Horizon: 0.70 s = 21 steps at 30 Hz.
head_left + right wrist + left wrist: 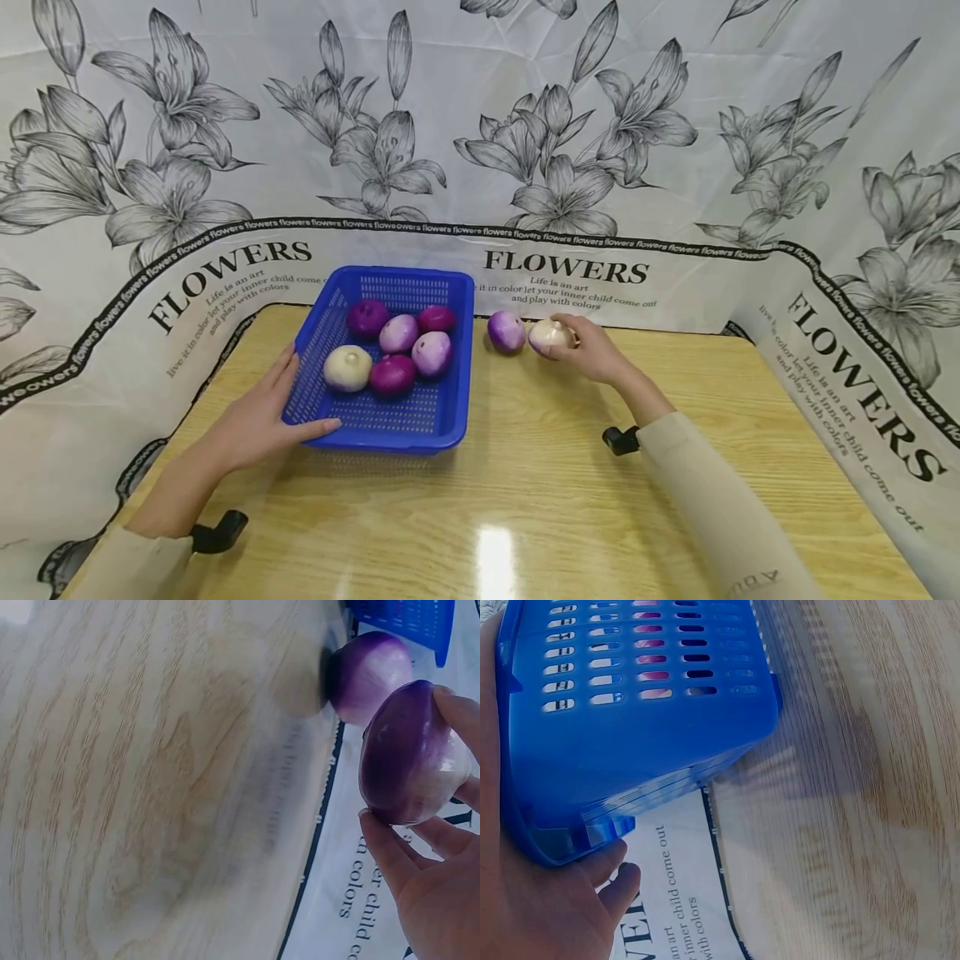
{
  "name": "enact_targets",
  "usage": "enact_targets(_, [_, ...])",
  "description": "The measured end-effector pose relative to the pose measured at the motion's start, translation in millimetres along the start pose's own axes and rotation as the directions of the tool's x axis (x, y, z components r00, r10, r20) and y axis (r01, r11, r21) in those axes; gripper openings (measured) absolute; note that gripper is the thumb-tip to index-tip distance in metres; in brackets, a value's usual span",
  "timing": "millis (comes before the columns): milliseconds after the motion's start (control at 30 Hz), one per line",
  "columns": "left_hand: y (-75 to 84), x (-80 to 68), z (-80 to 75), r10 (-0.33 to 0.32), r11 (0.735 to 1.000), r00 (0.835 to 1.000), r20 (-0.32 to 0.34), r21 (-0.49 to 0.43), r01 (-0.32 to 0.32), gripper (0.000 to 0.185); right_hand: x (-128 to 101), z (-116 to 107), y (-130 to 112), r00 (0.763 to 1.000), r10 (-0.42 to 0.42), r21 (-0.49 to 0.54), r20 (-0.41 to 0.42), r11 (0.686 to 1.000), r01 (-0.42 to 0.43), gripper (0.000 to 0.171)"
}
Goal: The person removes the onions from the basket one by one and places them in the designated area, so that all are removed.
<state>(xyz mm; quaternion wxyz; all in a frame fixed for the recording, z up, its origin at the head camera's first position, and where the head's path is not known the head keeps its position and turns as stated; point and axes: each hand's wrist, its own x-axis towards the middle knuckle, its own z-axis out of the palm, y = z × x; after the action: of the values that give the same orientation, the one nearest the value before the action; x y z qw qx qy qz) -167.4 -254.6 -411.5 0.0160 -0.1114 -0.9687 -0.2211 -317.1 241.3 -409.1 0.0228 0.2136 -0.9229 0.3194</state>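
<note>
Right hand [592, 350] fingers curl round a pale onion [550, 335]; left hand [258, 417] grips the blue basket [442, 417] corner, thumb over the rim

Close view from the wrist: the left hand [532, 900] grips the corner of a blue slotted basket [645, 742], its palm against the basket's side and fingertips [619, 881] curled under the rim. Pink shapes show through the slots. Beyond the fingers lie a printed white cloth [667, 900] and a blurred wooden tabletop [855, 825].
</note>
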Motion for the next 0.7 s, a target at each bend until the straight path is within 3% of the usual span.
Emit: enact_targets(700, [-0.2, 0.3, 1.2, -0.002, 1.000, 1.000, 0.003, 0.001, 0.002, 0.124, 26, 26, 29, 0.988, 0.148, 0.028, -0.051, 0.989, -0.147, 0.069])
